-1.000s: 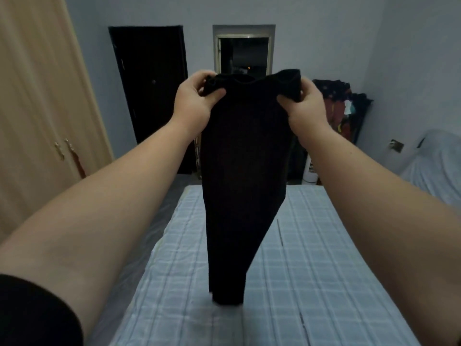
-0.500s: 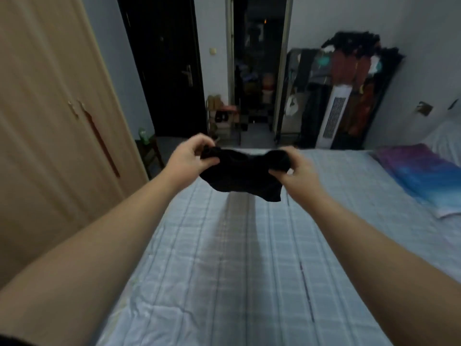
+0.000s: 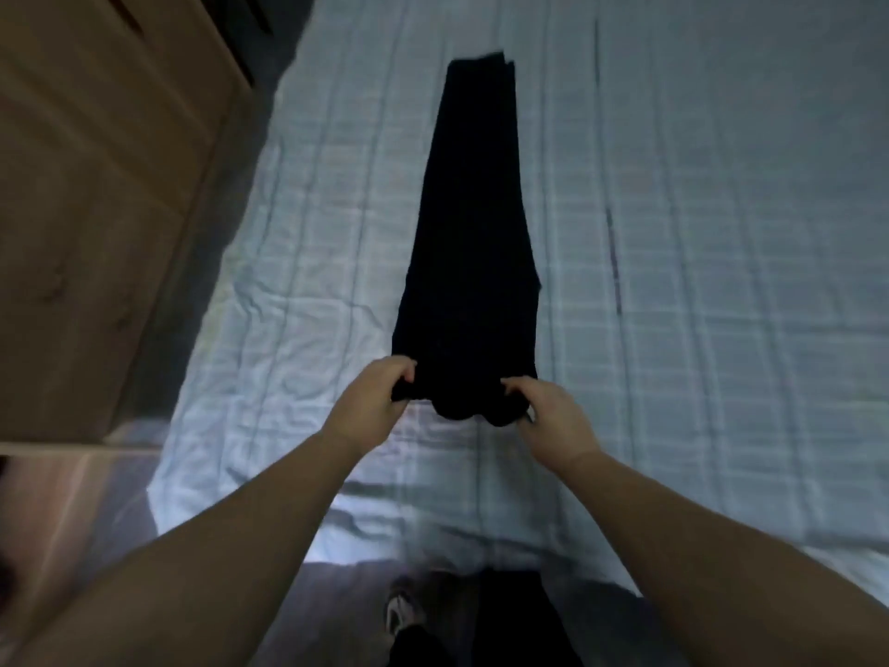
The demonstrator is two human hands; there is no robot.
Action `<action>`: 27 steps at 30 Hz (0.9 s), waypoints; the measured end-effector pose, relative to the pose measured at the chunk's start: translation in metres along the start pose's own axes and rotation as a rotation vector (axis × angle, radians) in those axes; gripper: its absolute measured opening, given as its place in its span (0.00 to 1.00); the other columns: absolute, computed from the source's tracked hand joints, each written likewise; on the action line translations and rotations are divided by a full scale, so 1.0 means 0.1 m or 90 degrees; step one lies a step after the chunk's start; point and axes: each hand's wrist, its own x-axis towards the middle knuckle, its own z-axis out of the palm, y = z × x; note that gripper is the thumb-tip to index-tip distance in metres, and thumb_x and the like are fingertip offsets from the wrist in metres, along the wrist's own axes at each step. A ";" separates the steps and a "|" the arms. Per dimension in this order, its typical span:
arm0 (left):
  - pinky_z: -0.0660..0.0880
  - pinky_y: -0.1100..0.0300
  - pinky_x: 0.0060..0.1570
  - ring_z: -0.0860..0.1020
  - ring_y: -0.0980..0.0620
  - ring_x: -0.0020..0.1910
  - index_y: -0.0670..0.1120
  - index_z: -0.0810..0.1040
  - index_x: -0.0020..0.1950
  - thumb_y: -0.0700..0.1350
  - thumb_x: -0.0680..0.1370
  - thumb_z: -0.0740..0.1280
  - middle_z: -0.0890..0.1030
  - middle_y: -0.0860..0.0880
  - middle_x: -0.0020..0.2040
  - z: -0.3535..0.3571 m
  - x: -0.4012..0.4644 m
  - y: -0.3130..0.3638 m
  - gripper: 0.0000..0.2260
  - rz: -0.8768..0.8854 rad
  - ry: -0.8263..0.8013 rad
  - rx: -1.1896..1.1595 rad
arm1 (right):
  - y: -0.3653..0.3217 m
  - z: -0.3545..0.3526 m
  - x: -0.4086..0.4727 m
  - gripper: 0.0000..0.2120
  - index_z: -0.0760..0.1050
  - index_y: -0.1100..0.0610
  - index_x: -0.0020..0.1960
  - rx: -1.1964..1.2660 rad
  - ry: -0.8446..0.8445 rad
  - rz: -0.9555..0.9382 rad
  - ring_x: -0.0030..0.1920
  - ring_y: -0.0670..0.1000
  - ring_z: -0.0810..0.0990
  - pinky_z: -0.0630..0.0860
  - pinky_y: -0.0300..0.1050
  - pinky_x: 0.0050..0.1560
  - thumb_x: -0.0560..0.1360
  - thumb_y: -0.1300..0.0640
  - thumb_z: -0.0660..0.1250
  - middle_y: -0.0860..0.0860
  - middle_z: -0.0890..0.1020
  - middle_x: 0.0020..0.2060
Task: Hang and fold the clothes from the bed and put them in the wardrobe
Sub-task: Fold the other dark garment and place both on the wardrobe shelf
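Left hand [image 3: 373, 402] pinches the near left corner of the black garment [image 3: 474, 243], thumb on top, fingers curled under the bunched edge. Right hand [image 3: 548, 411] clamps the near right corner the same way. Both grips closed on cloth, just below frame centre.

Garment looks like trousers folded lengthwise, though too dark to be sure. It lies flat as a long narrow strip, running from the hands up toward the top centre of the frame, far end squared off. Near edge is lifted and rumpled between the two hands; the rest rests on the bed [image 3: 697, 281], on a pale checked sheet.

Wardrobe [image 3: 96, 185], wood-toned, fills the left side and upper left of the frame, beside the bed. Doors look shut from here, hard to tell with blur. Person's foot and dark trouser leg at bottom centre.

Progress, judged: early-to-mid on this item. Lengthwise fold done, cross folds not yet made, nothing in the wardrobe that can be seen. No other clothes visible on the bed in this view. Left: fold the strip up from the near end, carry it over, stow it.
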 end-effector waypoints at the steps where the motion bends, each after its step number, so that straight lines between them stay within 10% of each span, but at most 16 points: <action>1: 0.70 0.62 0.51 0.75 0.51 0.49 0.39 0.75 0.49 0.28 0.72 0.68 0.79 0.41 0.52 0.09 -0.07 -0.10 0.10 0.018 -0.008 0.004 | 0.09 0.16 -0.08 0.24 0.79 0.54 0.64 -0.017 0.001 -0.007 0.55 0.56 0.81 0.73 0.41 0.57 0.70 0.68 0.69 0.53 0.84 0.55; 9: 0.75 0.56 0.51 0.77 0.52 0.51 0.50 0.78 0.60 0.29 0.68 0.62 0.79 0.50 0.53 0.77 -0.51 -0.86 0.25 0.046 -0.103 0.096 | 0.46 1.08 -0.40 0.21 0.74 0.50 0.61 -0.157 -0.043 0.016 0.64 0.55 0.77 0.66 0.51 0.64 0.71 0.66 0.65 0.51 0.79 0.64; 14: 0.71 0.44 0.66 0.71 0.37 0.65 0.41 0.74 0.71 0.26 0.70 0.66 0.74 0.37 0.67 1.08 -0.67 -1.12 0.30 0.103 -0.043 0.211 | 0.58 1.37 -0.56 0.44 0.54 0.48 0.79 -0.290 -0.107 -0.017 0.80 0.55 0.53 0.54 0.60 0.77 0.68 0.62 0.69 0.52 0.56 0.80; 19: 0.60 0.41 0.73 0.64 0.38 0.75 0.47 0.70 0.75 0.33 0.72 0.70 0.68 0.41 0.75 1.11 -0.71 -1.21 0.32 0.115 -0.074 0.310 | 0.69 1.44 -0.49 0.46 0.45 0.44 0.81 -0.367 -0.114 -0.120 0.80 0.58 0.49 0.53 0.60 0.77 0.72 0.56 0.69 0.53 0.52 0.81; 27: 0.58 0.71 0.69 0.69 0.53 0.73 0.51 0.71 0.74 0.35 0.78 0.66 0.72 0.50 0.73 1.02 -0.78 -1.06 0.25 0.036 -0.037 0.119 | 0.61 1.39 -0.50 0.38 0.48 0.45 0.81 -0.331 -0.086 -0.104 0.79 0.56 0.56 0.60 0.58 0.75 0.77 0.42 0.63 0.50 0.58 0.80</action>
